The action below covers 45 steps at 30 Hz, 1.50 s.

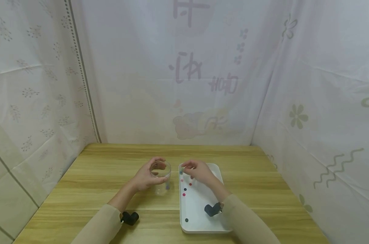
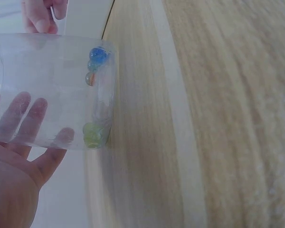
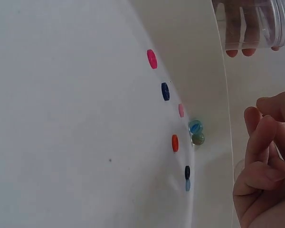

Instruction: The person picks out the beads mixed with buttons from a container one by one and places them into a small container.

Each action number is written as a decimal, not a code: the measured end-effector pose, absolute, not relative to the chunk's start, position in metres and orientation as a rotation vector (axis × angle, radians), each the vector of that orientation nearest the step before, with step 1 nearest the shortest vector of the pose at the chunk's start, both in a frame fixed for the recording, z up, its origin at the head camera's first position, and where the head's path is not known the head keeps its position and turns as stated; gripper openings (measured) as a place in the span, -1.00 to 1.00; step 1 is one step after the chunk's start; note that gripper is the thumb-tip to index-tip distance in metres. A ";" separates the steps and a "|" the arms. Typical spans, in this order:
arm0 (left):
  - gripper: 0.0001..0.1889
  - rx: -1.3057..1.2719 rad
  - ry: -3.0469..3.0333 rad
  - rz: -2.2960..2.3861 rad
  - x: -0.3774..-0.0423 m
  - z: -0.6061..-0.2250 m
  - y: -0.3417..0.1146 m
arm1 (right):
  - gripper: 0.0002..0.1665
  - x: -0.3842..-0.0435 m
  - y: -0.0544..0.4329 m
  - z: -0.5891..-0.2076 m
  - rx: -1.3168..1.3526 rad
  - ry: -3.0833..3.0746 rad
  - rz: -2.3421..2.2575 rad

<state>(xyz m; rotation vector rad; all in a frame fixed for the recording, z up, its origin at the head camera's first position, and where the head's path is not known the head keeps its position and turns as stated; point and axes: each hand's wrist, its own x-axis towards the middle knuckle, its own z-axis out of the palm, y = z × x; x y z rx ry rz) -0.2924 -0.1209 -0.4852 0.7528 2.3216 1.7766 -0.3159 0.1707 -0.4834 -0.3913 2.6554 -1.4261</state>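
My left hand (image 1: 144, 178) grips a clear plastic jar (image 1: 160, 189) from the side, just left of the tray. Inside the jar, on its bottom, lie a blue marble (image 2: 99, 55), other small marbles beside it, and yellow-green marbles (image 2: 92, 135). Over the far left corner of a white tray (image 1: 202, 203) is my right hand (image 1: 199, 171), its fingers loosely curled with nothing visible between them. Below those fingers, two glass marbles (image 3: 195, 127) touch each other against the tray wall.
Small buttons are scattered in the tray: magenta (image 3: 152, 59), navy (image 3: 165, 91), pale pink (image 3: 181, 110), orange-red (image 3: 175, 143), and black (image 3: 187, 172) against light blue (image 3: 188, 185). A dark button (image 1: 186, 220) lies near the tray's front. The wooden table (image 1: 105, 169) has curtains (image 1: 135, 84) around it.
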 end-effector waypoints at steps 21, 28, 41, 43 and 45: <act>-0.21 0.740 2.335 1.758 -0.293 -0.485 -0.121 | -0.70 -0.306 0.168 -0.456 -0.407 2.589 -1.568; -0.21 0.763 2.329 1.760 -0.293 -0.484 -0.121 | -0.70 -0.300 0.159 -0.441 -0.505 2.579 -1.564; -0.24 0.762 2.312 1.754 -0.292 -0.485 -0.122 | -0.59 -0.291 0.134 -0.421 -0.638 2.499 -1.534; -0.24 0.760 2.313 1.755 -0.291 -0.485 -0.122 | -0.61 -0.290 0.130 -0.420 -0.668 2.488 -1.538; -0.25 0.758 2.316 1.751 -0.291 -0.485 -0.122 | -0.64 -0.288 0.126 -0.419 -0.701 2.477 -1.542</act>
